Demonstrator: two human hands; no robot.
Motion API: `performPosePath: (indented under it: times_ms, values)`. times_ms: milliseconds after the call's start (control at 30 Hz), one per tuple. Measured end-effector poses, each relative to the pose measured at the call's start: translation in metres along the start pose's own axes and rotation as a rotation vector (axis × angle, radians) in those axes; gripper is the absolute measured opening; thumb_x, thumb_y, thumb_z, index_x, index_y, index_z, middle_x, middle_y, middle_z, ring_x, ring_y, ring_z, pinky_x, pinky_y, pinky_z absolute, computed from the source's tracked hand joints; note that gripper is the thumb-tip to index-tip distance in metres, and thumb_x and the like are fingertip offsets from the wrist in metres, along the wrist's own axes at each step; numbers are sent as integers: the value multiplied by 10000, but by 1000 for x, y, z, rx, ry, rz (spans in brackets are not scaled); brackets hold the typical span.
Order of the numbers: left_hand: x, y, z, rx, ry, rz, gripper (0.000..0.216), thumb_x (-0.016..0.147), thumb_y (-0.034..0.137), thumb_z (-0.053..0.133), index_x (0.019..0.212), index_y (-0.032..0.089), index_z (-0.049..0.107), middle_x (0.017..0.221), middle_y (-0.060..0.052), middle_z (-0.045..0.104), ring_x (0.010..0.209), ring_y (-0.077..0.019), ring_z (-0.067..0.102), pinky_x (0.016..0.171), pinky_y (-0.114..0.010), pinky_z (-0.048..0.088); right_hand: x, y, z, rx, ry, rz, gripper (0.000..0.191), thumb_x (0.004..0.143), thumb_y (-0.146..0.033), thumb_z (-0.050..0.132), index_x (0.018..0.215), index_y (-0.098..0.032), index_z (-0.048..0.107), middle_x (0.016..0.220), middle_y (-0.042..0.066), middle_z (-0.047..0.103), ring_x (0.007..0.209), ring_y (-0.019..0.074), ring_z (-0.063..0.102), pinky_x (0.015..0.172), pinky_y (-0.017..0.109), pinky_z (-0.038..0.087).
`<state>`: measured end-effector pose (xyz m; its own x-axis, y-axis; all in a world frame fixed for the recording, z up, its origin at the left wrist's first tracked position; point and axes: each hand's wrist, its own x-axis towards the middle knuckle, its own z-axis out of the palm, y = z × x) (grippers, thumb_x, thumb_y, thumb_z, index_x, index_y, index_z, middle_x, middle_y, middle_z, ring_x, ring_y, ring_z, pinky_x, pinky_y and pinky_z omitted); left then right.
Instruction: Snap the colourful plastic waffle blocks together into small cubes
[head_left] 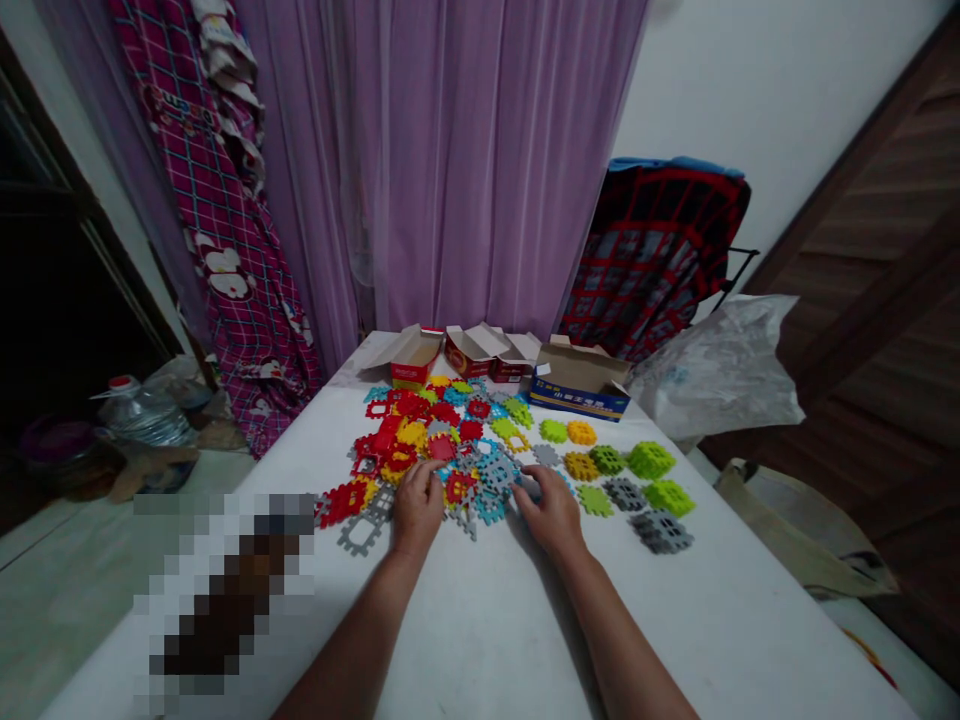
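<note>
My left hand (418, 508) rests at the near edge of a heap of plastic interlocking tiles. Its fingers are curled together by a red tile (441, 447), and what they hold, if anything, is hidden. My right hand (553, 508) is at the heap's right side, thumb and forefinger apart. A grey-blue tile (531, 488) shows in that gap; whether the hand grips it I cannot tell. Between my hands lie blue tiles (495, 470) and a red and yellow tile (459, 487). A grey frame tile (361, 535) lies left of my left hand.
Right of my right hand stand separate stacks: grey tiles (661, 532), green tiles (651, 460) and yellow tiles (580, 465). Open cartons, including a blue box (577, 400) and a red and yellow box (416, 372), line the white table's (480, 620) far edge.
</note>
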<state>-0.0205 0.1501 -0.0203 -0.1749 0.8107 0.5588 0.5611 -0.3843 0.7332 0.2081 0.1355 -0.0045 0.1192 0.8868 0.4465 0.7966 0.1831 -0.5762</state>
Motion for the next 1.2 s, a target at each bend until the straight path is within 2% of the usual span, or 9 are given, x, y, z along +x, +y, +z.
performPosePath:
  times_ms: [133, 300, 467, 600, 700, 767, 833, 967, 1200]
  values:
    - [1, -1, -1, -12, -7, -5, 266, 865, 179, 470, 971, 224, 710, 953, -55, 730, 933, -196, 683, 878, -346, 551, -9, -2, 10, -137, 30, -138, 378, 804, -456, 630, 1083, -201, 631, 1117, 101, 682, 1059, 265, 589, 909, 381, 427]
    - [2, -1, -1, -20, -16, -27, 259, 875, 206, 472, 976, 220, 710, 958, -54, 731, 925, -192, 686, 868, -339, 555, -5, 2, 18, -238, -42, -156, 370, 798, -464, 660, 1061, -206, 638, 1052, 86, 691, 991, 252, 603, 850, 363, 425]
    - [2, 0, -1, -25, -25, -45, 256, 873, 224, 474, 971, 222, 711, 947, -48, 732, 912, -191, 687, 869, -342, 555, -5, 6, 15, -152, -95, -142, 322, 835, -378, 614, 1111, -214, 648, 1101, 92, 711, 1005, 247, 629, 884, 377, 461]
    - [2, 0, -1, -26, -21, -53, 258, 868, 229, 470, 960, 224, 711, 951, -50, 733, 918, -193, 687, 870, -343, 554, 0, 12, 12, -19, -118, -220, 357, 856, -248, 517, 1189, -235, 646, 1306, 96, 653, 1199, 253, 583, 1016, 435, 453]
    - [2, 0, -1, -28, -19, -60, 254, 867, 237, 473, 958, 224, 710, 956, -50, 733, 907, -195, 689, 866, -347, 556, 2, 16, 10, 0, -78, -216, 401, 855, -181, 450, 1192, -240, 659, 1370, 96, 607, 1257, 246, 547, 1036, 445, 446]
    - [2, 0, -1, -32, -19, -63, 253, 864, 235, 476, 958, 220, 710, 955, -51, 732, 898, -194, 689, 865, -348, 557, 1, 15, 9, -35, -25, -156, 348, 885, -221, 442, 1150, -229, 667, 1299, 108, 634, 1200, 246, 571, 1006, 424, 454]
    - [2, 1, -2, -35, -21, -65, 252, 860, 223, 479, 958, 219, 711, 951, -50, 731, 890, -190, 688, 860, -342, 556, -2, 9, 7, -117, 0, -80, 287, 910, -344, 483, 1093, -214, 661, 1162, 115, 668, 1098, 257, 596, 946, 406, 459]
    - [2, 2, -3, -34, -27, -70, 260, 863, 210, 478, 970, 221, 714, 951, -48, 731, 882, -185, 685, 836, -327, 556, -10, -8, 8, -307, -53, 15, 416, 833, -546, 614, 1053, -193, 625, 1018, 118, 660, 993, 283, 585, 829, 379, 424]
    - [2, 1, -4, -28, -28, -73, 263, 852, 198, 489, 985, 222, 714, 986, -51, 737, 910, -189, 687, 871, -340, 552, -14, -17, 15, -356, -82, 13, 293, 843, -453, 620, 1002, -207, 619, 961, 91, 670, 940, 264, 577, 780, 351, 365]
